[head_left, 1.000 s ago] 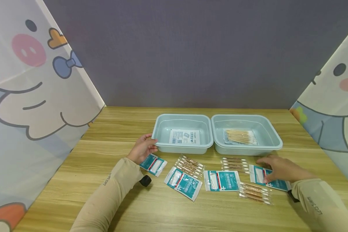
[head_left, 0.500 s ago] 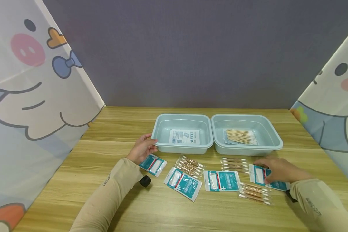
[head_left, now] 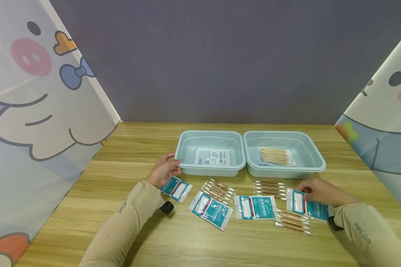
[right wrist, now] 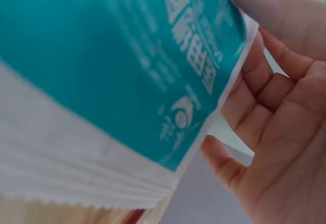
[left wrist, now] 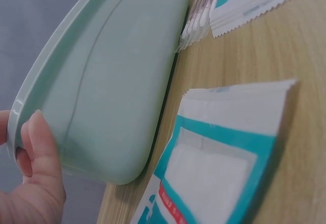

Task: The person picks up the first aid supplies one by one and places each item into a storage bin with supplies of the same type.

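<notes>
My left hand (head_left: 162, 171) grips the left corner of a pale blue plastic tray (head_left: 207, 171); in the left wrist view its thumb and fingers are at the rim. Over at the right, my right hand (head_left: 328, 192) pinches the upper edge of a teal-and-white packet (head_left: 317, 211). The right wrist view shows that packet (right wrist: 97, 76) close up, tilted, with the thumb on its edge and the fingers partly behind it. A white printed packet (head_left: 212, 157) lies inside the left tray. A second tray (head_left: 287, 171) holds a bundle of wooden cotton swabs (head_left: 276, 157).
More teal packets (head_left: 255, 207) lie on the wooden table (head_left: 247, 244), one of them (head_left: 176, 189) beside my left wrist. Plastic-wrapped cotton swabs (head_left: 218, 191) lie among them, including packs at the right (head_left: 270, 189) and front (head_left: 293, 221). A grey panel (head_left: 220, 66) stands behind.
My right fingers have gone from lying over the right packet to pinching its upper edge, and the packet has tilted up. My left hand stays on the tray.
</notes>
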{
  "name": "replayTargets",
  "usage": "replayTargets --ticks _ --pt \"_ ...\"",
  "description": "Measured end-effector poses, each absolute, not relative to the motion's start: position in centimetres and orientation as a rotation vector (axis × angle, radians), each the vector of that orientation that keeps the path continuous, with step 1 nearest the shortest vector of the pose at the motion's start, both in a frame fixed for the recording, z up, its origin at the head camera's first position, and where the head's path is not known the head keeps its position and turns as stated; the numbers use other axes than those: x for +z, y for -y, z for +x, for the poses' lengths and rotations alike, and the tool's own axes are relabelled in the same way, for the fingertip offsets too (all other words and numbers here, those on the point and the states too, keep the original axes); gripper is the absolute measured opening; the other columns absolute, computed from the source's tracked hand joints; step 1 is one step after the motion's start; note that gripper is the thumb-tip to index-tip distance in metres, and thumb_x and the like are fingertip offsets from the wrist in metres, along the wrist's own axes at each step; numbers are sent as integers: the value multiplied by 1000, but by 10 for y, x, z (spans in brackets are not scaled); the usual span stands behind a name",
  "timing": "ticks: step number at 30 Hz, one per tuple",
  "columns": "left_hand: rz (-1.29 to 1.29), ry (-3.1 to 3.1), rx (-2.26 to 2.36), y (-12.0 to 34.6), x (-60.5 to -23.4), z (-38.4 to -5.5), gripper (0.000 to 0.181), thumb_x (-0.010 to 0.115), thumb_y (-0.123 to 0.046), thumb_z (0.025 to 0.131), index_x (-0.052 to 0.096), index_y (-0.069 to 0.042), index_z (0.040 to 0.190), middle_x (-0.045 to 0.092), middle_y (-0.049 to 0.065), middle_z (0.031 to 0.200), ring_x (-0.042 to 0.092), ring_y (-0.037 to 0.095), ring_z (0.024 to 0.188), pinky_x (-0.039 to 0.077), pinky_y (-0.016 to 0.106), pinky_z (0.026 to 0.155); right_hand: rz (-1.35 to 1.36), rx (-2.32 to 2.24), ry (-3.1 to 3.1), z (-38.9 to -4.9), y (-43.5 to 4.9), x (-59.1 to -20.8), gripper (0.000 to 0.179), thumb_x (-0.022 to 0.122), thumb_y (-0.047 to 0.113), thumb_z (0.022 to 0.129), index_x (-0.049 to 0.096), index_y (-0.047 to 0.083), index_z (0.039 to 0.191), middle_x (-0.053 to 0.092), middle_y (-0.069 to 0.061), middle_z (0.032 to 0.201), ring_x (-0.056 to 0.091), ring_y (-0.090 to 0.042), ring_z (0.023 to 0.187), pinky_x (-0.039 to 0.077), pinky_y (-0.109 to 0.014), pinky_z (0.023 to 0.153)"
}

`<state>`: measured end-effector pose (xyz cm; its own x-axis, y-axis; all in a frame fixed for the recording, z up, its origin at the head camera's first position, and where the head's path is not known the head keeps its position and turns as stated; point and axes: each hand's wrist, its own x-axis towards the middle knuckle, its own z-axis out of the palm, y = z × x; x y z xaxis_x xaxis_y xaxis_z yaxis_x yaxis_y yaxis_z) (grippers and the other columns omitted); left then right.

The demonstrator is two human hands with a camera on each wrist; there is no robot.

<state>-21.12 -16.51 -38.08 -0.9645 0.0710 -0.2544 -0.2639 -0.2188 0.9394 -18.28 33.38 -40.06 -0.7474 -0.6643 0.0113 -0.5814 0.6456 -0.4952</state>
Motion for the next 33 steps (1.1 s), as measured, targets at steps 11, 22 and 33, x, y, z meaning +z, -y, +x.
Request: replayTargets --ticks 11,22,33 --pt "-237 -1818 2284 165 -380 -212 49 52 3 95 27 6 138 55 3 81 54 7 54 53 17 56 -899 -900 -2733 -183 -332 -397 9 64 -2 88 66 6 85 57 17 75 44 4 63 41 -20 50" --pt "-234 -1815 2273 166 -382 -211 48 51 3 95 28 7 137 55 3 79 54 6 54 53 17 55 -735 -979 -2862 -176 -323 -391 7 64 -1 89 65 5 86 58 13 76 48 3 66 46 -19 54" --pt "-221 -1812 2287 165 -382 -210 47 52 2 95 28 6 136 55 3 81 54 6 54 53 16 55 -613 -1065 -2906 -163 -304 -380 5 65 3 90 66 7 88 53 11 72 44 0 65 39 -19 53"
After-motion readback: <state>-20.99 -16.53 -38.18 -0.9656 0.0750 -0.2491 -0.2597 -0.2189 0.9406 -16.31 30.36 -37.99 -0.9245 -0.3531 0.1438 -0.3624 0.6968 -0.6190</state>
